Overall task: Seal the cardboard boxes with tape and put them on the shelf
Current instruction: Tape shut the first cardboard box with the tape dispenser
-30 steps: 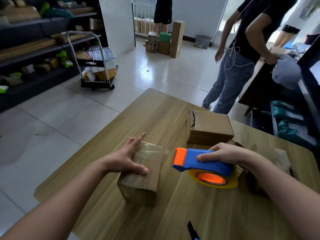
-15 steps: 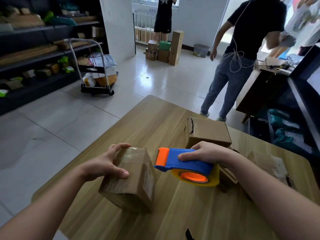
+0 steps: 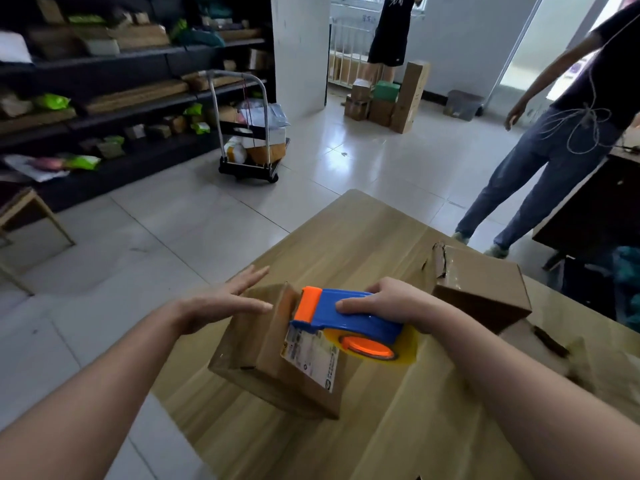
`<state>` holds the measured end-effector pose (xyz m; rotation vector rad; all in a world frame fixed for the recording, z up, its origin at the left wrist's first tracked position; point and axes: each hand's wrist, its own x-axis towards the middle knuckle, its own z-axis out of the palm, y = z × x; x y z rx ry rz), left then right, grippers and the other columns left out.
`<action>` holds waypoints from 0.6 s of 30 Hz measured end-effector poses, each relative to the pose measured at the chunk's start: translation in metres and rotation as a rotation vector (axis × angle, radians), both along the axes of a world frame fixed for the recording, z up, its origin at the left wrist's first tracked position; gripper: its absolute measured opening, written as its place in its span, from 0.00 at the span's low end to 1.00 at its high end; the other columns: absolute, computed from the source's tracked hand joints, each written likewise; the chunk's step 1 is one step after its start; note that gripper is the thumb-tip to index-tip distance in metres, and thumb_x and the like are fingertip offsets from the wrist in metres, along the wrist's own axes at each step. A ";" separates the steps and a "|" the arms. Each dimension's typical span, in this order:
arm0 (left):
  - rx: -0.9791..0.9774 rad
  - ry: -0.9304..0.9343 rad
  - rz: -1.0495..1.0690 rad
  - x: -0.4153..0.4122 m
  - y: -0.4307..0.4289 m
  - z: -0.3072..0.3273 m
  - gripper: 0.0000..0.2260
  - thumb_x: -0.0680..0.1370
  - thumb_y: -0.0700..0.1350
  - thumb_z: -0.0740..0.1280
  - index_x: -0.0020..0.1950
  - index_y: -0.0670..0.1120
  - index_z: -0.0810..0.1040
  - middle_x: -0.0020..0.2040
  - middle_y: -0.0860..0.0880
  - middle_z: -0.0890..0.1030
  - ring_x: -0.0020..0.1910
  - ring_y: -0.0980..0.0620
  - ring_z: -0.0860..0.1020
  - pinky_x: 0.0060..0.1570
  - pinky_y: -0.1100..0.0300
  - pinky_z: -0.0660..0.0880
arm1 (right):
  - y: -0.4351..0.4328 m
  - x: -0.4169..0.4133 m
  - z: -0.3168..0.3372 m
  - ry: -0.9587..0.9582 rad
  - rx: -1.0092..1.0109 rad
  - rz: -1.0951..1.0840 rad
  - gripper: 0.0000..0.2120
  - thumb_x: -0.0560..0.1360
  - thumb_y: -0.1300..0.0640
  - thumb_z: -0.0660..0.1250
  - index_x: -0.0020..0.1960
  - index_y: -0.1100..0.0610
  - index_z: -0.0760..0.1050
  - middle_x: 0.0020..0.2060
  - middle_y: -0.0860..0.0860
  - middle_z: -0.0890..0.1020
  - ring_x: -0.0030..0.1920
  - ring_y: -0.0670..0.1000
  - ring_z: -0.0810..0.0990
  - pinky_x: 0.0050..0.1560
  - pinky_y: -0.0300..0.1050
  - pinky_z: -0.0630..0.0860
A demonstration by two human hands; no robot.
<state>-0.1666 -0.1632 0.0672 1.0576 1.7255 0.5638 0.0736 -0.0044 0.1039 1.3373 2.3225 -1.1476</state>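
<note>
A small cardboard box (image 3: 263, 348) with a white shipping label stands on the wooden table (image 3: 363, 237) near its left edge. My left hand (image 3: 221, 303) lies flat against the box's far left top, fingers straight. My right hand (image 3: 388, 301) grips a blue and orange tape dispenser (image 3: 343, 317) whose orange nose sits at the box's upper right edge. A second cardboard box (image 3: 481, 289) with a torn corner lies behind my right hand. The dark shelf (image 3: 114, 109) with parcels runs along the left wall.
A person in jeans (image 3: 540, 161) stands at the table's far right by a dark desk. A loaded trolley (image 3: 252, 140) is parked on the tiled floor by the shelf. Stacked boxes (image 3: 388, 98) and another person stand at the back. A wooden stool (image 3: 24, 216) is at left.
The box was tipped up and turned onto another face, its label now toward me. My left hand let go and now lies flat. The dispenser moved left onto the box.
</note>
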 end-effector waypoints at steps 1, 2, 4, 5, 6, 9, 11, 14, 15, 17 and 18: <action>0.047 0.124 -0.037 0.008 0.004 -0.001 0.60 0.46 0.80 0.66 0.75 0.66 0.50 0.78 0.59 0.40 0.77 0.53 0.40 0.75 0.43 0.45 | -0.001 -0.004 -0.002 0.003 -0.003 0.000 0.27 0.67 0.33 0.72 0.53 0.55 0.80 0.47 0.52 0.84 0.47 0.51 0.82 0.45 0.44 0.77; 0.090 0.266 -0.075 0.016 0.010 -0.005 0.60 0.47 0.83 0.61 0.75 0.66 0.48 0.78 0.59 0.39 0.77 0.54 0.38 0.75 0.40 0.44 | -0.002 -0.007 -0.003 0.004 -0.006 0.003 0.28 0.67 0.33 0.72 0.53 0.55 0.80 0.47 0.52 0.84 0.47 0.51 0.82 0.45 0.44 0.77; 0.120 0.468 -0.119 0.026 0.021 -0.015 0.60 0.49 0.82 0.61 0.77 0.63 0.46 0.78 0.59 0.39 0.77 0.54 0.37 0.74 0.37 0.45 | -0.003 -0.014 -0.005 0.006 -0.012 0.019 0.28 0.67 0.33 0.71 0.53 0.55 0.80 0.48 0.52 0.84 0.47 0.51 0.83 0.47 0.45 0.79; 0.103 0.497 -0.119 0.026 0.024 -0.020 0.59 0.53 0.78 0.66 0.78 0.61 0.45 0.79 0.57 0.41 0.77 0.52 0.38 0.74 0.37 0.47 | -0.003 -0.017 -0.006 0.004 -0.013 0.030 0.28 0.67 0.32 0.71 0.53 0.55 0.79 0.48 0.52 0.84 0.48 0.51 0.83 0.49 0.47 0.79; 0.080 0.488 -0.104 0.025 0.026 -0.024 0.57 0.57 0.71 0.73 0.78 0.59 0.46 0.79 0.54 0.44 0.78 0.50 0.41 0.75 0.39 0.49 | -0.004 -0.019 -0.006 0.003 -0.015 0.038 0.28 0.67 0.32 0.71 0.54 0.55 0.79 0.48 0.52 0.84 0.48 0.52 0.83 0.51 0.47 0.80; 0.051 0.392 -0.031 0.015 0.023 -0.033 0.53 0.62 0.53 0.80 0.77 0.59 0.49 0.78 0.50 0.55 0.76 0.47 0.54 0.73 0.44 0.59 | -0.003 -0.022 -0.009 0.009 -0.035 0.032 0.29 0.67 0.32 0.71 0.56 0.54 0.79 0.48 0.51 0.84 0.48 0.51 0.83 0.50 0.46 0.80; 0.044 0.348 -0.021 0.013 0.020 -0.036 0.51 0.62 0.50 0.80 0.76 0.58 0.52 0.75 0.51 0.59 0.73 0.48 0.60 0.70 0.45 0.65 | -0.004 -0.022 -0.011 0.001 -0.043 0.039 0.29 0.67 0.32 0.71 0.56 0.54 0.78 0.48 0.51 0.84 0.47 0.50 0.83 0.50 0.45 0.80; 0.038 0.289 -0.046 0.012 0.018 -0.039 0.44 0.63 0.49 0.80 0.72 0.57 0.59 0.69 0.54 0.64 0.65 0.51 0.66 0.63 0.50 0.72 | -0.005 -0.020 -0.014 0.000 -0.056 0.046 0.28 0.67 0.32 0.71 0.55 0.53 0.78 0.47 0.50 0.84 0.46 0.49 0.83 0.50 0.44 0.80; 0.036 0.249 -0.054 0.011 0.017 -0.040 0.41 0.63 0.48 0.80 0.69 0.58 0.61 0.66 0.55 0.65 0.63 0.52 0.68 0.59 0.52 0.74 | -0.006 -0.018 -0.013 -0.001 -0.060 0.049 0.27 0.68 0.32 0.71 0.54 0.53 0.78 0.47 0.50 0.84 0.45 0.48 0.83 0.49 0.43 0.80; 0.022 0.158 -0.061 0.009 0.014 -0.047 0.36 0.63 0.48 0.80 0.64 0.59 0.64 0.63 0.55 0.68 0.58 0.53 0.72 0.53 0.55 0.78 | -0.006 -0.015 -0.011 -0.007 -0.070 0.059 0.24 0.69 0.33 0.70 0.52 0.52 0.78 0.46 0.49 0.84 0.44 0.47 0.83 0.47 0.42 0.79; 0.019 0.123 -0.058 0.009 0.012 -0.051 0.35 0.62 0.48 0.80 0.62 0.60 0.65 0.61 0.54 0.70 0.57 0.53 0.73 0.52 0.54 0.79 | -0.007 -0.015 -0.010 -0.014 -0.070 0.065 0.24 0.69 0.33 0.70 0.52 0.52 0.78 0.46 0.49 0.84 0.44 0.47 0.83 0.46 0.41 0.79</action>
